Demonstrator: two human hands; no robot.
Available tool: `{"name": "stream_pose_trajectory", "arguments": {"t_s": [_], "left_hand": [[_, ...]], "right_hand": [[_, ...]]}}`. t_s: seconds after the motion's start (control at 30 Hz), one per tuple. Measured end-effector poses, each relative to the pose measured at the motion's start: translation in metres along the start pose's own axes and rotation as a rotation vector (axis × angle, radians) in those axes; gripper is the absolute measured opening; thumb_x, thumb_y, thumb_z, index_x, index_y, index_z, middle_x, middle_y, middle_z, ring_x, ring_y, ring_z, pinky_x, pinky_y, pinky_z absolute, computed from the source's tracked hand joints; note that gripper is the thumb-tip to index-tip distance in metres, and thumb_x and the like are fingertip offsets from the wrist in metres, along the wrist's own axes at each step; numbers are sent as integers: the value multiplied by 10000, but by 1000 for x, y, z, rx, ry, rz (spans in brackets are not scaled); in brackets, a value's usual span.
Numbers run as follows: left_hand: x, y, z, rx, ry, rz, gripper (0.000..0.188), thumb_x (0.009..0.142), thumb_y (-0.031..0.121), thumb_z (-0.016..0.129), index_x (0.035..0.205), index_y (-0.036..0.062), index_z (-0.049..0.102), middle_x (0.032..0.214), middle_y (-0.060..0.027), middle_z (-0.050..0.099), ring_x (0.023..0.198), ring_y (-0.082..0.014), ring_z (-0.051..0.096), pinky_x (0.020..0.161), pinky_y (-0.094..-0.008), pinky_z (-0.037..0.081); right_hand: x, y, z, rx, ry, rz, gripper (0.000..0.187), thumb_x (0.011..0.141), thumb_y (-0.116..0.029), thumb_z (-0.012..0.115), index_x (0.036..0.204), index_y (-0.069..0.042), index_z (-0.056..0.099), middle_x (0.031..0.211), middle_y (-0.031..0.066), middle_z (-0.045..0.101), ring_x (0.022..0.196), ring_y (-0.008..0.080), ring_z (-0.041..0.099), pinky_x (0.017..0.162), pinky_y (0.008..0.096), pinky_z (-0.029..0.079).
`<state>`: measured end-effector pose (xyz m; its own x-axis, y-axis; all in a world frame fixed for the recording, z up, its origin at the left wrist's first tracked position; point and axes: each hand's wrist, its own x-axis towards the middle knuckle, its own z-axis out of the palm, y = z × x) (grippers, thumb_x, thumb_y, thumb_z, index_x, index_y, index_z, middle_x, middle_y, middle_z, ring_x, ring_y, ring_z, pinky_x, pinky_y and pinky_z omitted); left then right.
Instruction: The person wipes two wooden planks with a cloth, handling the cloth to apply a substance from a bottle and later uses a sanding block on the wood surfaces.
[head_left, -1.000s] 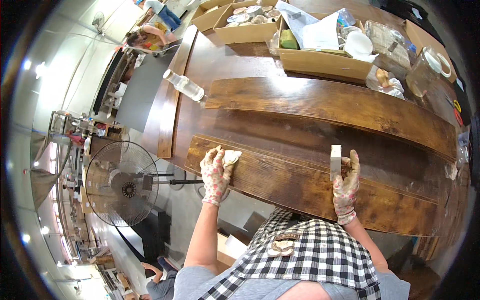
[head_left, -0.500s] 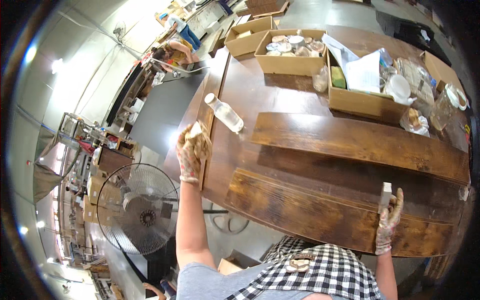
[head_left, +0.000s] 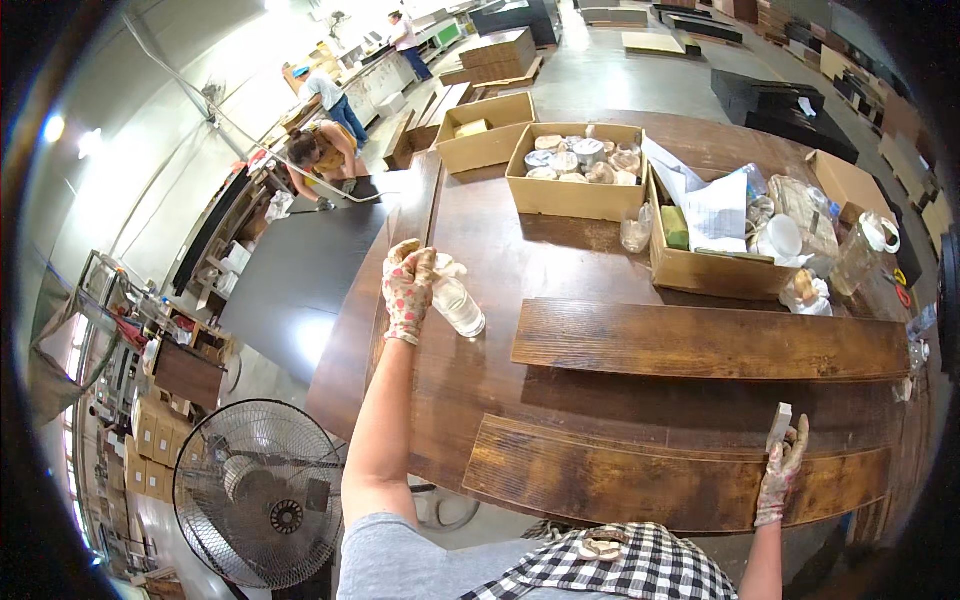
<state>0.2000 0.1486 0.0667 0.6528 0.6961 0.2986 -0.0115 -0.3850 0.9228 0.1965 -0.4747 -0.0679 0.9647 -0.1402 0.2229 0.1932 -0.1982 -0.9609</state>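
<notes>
My left hand [head_left: 408, 295], in a patterned glove, is raised over the table's left part with its fingers curled round a whitish wad [head_left: 450, 267]. The wad overlaps the top of a clear bottle [head_left: 462, 312] with whitish contents; whether they touch I cannot tell. My right hand [head_left: 778, 480], also gloved, grips a small pale rectangular block [head_left: 779, 424] above the near brown wooden board [head_left: 620, 480]. A second wood-grain board [head_left: 700, 340] lies parallel behind it.
An open carton [head_left: 575, 200] of round tins and a carton [head_left: 715, 275] with papers stand at the back. A clear plastic jar [head_left: 862, 255] and scissors [head_left: 902, 290] lie right. A standing fan [head_left: 258, 490] is at my left. A co-worker [head_left: 325, 155] bends over a dark panel [head_left: 300, 270].
My left hand has come nearer the bottle, and the whitish wad now overlaps its top. The view has shifted upward. My right hand still holds the block.
</notes>
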Motion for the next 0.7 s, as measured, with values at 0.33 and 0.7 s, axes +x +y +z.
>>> {"name": "stream_pose_trajectory", "arguments": {"t_s": [0.33,0.7], "left_hand": [[-8,-2,-17,803,-42,671,279,819,178,684,1060,44,639,1146,-139,606,1068,-333,556,906,-403,469],[-4,24,-4,1063,-169,221,377,771,312,726,1051,88,612,970,-172,613,888,-343,629,768,-417,511]], "right_hand": [[4,20,-18,-62,-42,53,730,901,-433,586,1474,-108,272,1193,76,455,971,171,483,854,313,408],[4,17,-16,-201,-45,27,566,955,-179,474,1480,-117,272,1275,109,436,1135,219,451,968,328,369]]}}
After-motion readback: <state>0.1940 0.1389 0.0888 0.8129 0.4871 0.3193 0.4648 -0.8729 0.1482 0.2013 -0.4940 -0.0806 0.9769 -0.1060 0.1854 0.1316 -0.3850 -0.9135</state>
